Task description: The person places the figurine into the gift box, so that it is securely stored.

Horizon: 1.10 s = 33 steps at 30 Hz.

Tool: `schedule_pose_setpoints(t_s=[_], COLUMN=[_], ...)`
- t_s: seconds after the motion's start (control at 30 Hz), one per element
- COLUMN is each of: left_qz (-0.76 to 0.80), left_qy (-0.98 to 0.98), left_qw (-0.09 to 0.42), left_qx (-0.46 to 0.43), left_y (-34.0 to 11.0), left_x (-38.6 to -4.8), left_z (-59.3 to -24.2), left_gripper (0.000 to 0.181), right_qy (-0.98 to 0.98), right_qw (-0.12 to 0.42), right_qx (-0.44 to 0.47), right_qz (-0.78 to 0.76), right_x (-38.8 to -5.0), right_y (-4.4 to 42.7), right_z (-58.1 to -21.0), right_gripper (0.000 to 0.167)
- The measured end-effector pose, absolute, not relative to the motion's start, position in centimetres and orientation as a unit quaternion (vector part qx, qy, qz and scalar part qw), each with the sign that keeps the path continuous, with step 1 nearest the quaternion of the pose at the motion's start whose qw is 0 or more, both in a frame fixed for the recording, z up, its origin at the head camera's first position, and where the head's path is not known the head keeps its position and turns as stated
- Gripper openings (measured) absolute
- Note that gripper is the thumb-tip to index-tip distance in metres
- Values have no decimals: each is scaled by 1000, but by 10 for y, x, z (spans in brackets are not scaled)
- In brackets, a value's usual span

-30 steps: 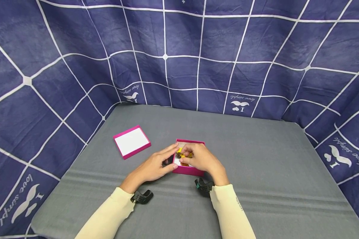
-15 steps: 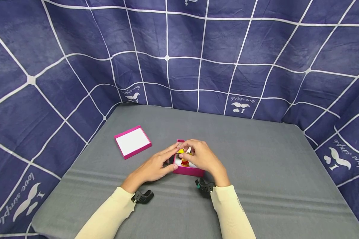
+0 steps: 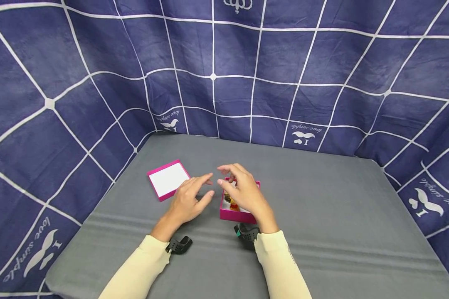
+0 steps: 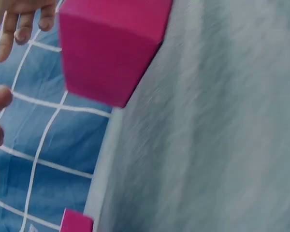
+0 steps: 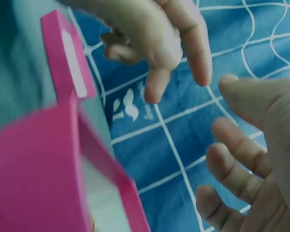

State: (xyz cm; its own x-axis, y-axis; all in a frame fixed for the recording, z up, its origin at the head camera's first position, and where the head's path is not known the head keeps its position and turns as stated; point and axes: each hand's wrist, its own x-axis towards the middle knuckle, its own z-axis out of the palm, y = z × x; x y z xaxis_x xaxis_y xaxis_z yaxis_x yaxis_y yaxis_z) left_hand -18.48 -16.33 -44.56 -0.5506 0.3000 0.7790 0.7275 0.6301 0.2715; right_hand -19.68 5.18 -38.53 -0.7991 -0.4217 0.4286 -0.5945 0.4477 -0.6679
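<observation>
A pink box (image 3: 239, 216) with a white inside stands on the grey table in the head view. In it lies a small yellow and red figure (image 3: 233, 205), partly hidden by my right hand (image 3: 244, 192). That hand hovers above the box, its fingers bent loosely and holding nothing. My left hand (image 3: 188, 200) is in the air to the left of the box, fingers apart and nothing in them. Behind it lies the pink lid (image 3: 168, 180), white side up. From the right wrist, both hands show raised past the box wall (image 5: 34, 169).
A grey cloth (image 3: 321, 199) covers the table. Dark blue curtains (image 3: 277, 54) with white lines enclose its back and sides. Black wrist cameras (image 3: 180, 245) sit below both hands.
My right hand has let go of the figure and lifted toward the upper left. My left hand has come off the box's left edge and moved left, toward the lid.
</observation>
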Motion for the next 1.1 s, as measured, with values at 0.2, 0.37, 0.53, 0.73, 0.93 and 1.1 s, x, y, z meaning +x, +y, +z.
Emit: schedule_pose_setpoints(t_s=[0.2, 0.37, 0.53, 0.73, 0.93, 1.1], left_qz=[-326, -360, -395, -398, -391, -359], left_qy=[-829, -821, -819, -832, -849, -881], left_qw=[403, 421, 413, 384, 343, 279], left_qx=[-210, -136, -48, 42, 93, 132], left_y=[-185, -207, -227, -244, -256, -261], left_x=[-192, -195, -196, -199, -201, -199], left_z=[-437, -430, -423, -419, -423, -432], left_gripper=[48, 45, 41, 39, 44, 52], right_qy=[-827, -805, -794, -786, -788, -788], right_qw=[105, 98, 90, 86, 63, 41], right_qx=[290, 302, 306, 303, 292, 270], right_qz=[470, 502, 517, 532, 538, 552], right_x=[-191, -185, -186, -190, -196, -195], right_y=[27, -1, -26, -54, -75, -85], right_z=[-379, -371, -368, -378, -391, -404], right_gripper=[35, 34, 34, 34, 35, 36])
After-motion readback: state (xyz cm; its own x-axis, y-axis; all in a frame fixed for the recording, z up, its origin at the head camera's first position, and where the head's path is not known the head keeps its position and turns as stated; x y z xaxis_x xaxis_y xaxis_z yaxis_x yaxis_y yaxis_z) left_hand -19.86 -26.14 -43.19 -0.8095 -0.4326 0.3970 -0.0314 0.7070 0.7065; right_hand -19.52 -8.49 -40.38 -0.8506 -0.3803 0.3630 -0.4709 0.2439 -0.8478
